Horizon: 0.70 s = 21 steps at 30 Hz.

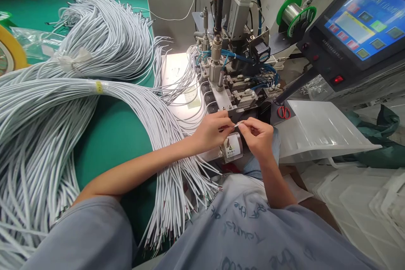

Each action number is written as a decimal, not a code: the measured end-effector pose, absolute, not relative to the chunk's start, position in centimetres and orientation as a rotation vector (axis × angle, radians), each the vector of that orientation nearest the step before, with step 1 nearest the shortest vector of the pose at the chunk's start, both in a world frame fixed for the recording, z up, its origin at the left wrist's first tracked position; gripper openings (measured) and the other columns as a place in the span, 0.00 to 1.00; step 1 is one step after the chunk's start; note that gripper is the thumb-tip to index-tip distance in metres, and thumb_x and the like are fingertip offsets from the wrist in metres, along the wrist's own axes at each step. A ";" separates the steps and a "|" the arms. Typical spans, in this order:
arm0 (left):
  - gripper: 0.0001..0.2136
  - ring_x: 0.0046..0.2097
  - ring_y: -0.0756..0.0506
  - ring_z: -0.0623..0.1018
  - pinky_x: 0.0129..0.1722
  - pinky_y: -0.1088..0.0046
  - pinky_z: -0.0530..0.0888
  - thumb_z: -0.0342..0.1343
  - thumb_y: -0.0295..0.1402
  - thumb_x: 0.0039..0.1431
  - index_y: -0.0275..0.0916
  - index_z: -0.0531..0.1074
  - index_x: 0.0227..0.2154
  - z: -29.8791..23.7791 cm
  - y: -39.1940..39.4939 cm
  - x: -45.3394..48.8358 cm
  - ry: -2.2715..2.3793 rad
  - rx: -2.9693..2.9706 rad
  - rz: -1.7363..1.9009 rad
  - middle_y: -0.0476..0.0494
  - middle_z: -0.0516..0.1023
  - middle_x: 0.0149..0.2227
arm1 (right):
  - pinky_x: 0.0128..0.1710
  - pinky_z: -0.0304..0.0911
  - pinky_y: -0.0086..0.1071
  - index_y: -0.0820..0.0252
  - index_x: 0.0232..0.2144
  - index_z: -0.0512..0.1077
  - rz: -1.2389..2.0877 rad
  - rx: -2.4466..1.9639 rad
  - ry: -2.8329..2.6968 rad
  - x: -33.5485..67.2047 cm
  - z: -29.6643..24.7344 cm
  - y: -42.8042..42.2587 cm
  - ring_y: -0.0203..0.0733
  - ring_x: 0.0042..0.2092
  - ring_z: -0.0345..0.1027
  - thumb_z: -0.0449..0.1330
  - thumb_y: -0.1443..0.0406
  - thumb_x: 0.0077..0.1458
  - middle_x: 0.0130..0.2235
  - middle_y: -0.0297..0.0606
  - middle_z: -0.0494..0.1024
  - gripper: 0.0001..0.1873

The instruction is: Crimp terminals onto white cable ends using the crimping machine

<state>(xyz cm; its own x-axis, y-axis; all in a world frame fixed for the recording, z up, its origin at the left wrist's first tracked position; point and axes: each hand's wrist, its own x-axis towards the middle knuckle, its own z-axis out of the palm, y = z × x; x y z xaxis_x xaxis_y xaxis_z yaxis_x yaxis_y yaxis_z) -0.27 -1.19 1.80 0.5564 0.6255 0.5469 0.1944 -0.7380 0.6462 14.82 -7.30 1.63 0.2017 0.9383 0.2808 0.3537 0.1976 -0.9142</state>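
Observation:
Both my hands meet in front of the soldering machine [218, 76], pinching the end of a white cable [236, 125]. My left hand [215, 128] is closed on the cable's sheath. Fingertips of my right hand [257, 135] are pressed together on the thin wire ends; the fine detail there is too small to make out. Just below the fingers is a labelled clear container [232, 147]. A thick bundle of white cables [148, 114] passes under my left forearm, its stripped ends hanging near my lap.
More white cables [110, 29] lie heaped on the green table [110, 130]. To the right stand a touchscreen [367, 21], a solder wire spool [292, 13], red-handled scissors [284, 112] and a white plastic tray [322, 130]. A tape roll [15, 50] sits at far left.

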 end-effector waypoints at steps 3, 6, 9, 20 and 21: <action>0.10 0.24 0.54 0.64 0.22 0.79 0.59 0.49 0.27 0.57 0.36 0.72 0.23 1.5 -1.1 -0.5 0.651 2.455 1.092 0.50 0.64 0.22 | 0.21 0.49 0.29 0.60 0.22 0.74 0.703 -1.363 -1.478 15.9 2.1 -7.0 0.31 0.22 0.51 0.58 0.63 0.51 0.19 0.30 0.61 0.09; 0.11 0.24 0.54 0.65 0.22 0.79 0.60 0.48 0.28 0.59 0.36 0.73 0.25 1.3 -1.2 -0.5 0.660 2.490 1.074 0.49 0.65 0.22 | 0.21 0.49 0.29 0.60 0.21 0.74 0.675 -1.339 -1.481 16.0 2.0 -6.9 0.31 0.21 0.51 0.58 0.64 0.51 0.18 0.29 0.58 0.10; 0.08 0.25 0.54 0.68 0.24 0.79 0.63 0.52 0.30 0.58 0.36 0.74 0.27 1.3 -1.2 -0.4 0.639 2.332 1.065 0.49 0.68 0.22 | 0.21 0.48 0.30 0.60 0.21 0.74 0.579 -1.316 -1.393 15.3 1.4 -6.9 0.31 0.22 0.50 0.59 0.64 0.51 0.18 0.29 0.58 0.10; 0.12 0.27 0.52 0.71 0.27 0.78 0.67 0.49 0.35 0.61 0.36 0.76 0.32 1.5 0.3 -0.8 0.467 2.226 0.841 0.45 0.73 0.25 | 0.21 0.48 0.28 0.61 0.23 0.77 1.086 -1.198 -1.300 16.7 1.8 -5.9 0.30 0.23 0.51 0.61 0.61 0.46 0.21 0.31 0.64 0.09; 0.13 0.27 0.52 0.71 0.27 0.78 0.67 0.47 0.34 0.62 0.36 0.76 0.33 1.4 0.4 -0.9 0.452 2.274 0.828 0.44 0.73 0.26 | 0.21 0.47 0.28 0.62 0.23 0.76 1.098 -1.225 -1.342 17.0 2.1 -5.8 0.30 0.23 0.51 0.62 0.61 0.46 0.20 0.31 0.64 0.09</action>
<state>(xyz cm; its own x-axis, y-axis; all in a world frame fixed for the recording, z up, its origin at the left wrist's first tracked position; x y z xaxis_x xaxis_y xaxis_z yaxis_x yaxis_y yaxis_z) -0.87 0.39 1.40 0.7388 0.5131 0.4370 0.0900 -0.7177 0.6905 16.99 -5.79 2.13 -0.0169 0.9964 0.0833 0.1159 0.0847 -0.9896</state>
